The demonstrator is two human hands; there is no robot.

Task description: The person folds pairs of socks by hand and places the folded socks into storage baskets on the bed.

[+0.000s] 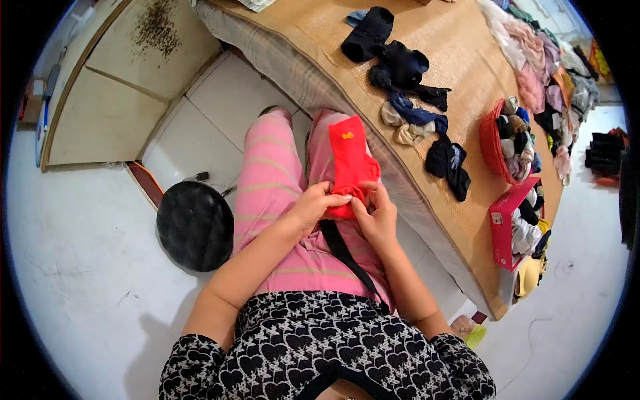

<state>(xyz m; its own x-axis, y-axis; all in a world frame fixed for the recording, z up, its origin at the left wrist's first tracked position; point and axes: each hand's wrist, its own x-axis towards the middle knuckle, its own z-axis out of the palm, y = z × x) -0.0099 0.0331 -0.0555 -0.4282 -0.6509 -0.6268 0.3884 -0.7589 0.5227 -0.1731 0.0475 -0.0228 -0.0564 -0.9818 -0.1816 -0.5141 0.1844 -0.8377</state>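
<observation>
A bright red sock [349, 148] with a small yellow mark lies over my lap, its far end pointing toward the bed. My left hand [315, 205] pinches the near, bunched end of it from the left side. On the other side my right hand [378, 217] grips the same bunched end, thumb and fingers closed on the fabric. Both hands are close together above my pink striped trousers [270, 180]. A black strap [347, 253] hangs down beneath the hands.
Several dark socks [400, 67] lie loose on the mat-covered bed [300, 40] to the front right. A red basket [492, 143] and a pink box [503, 230] full of socks stand near its edge. Piled clothes [547, 73] lie beyond. A round black stool [195, 227] stands at left.
</observation>
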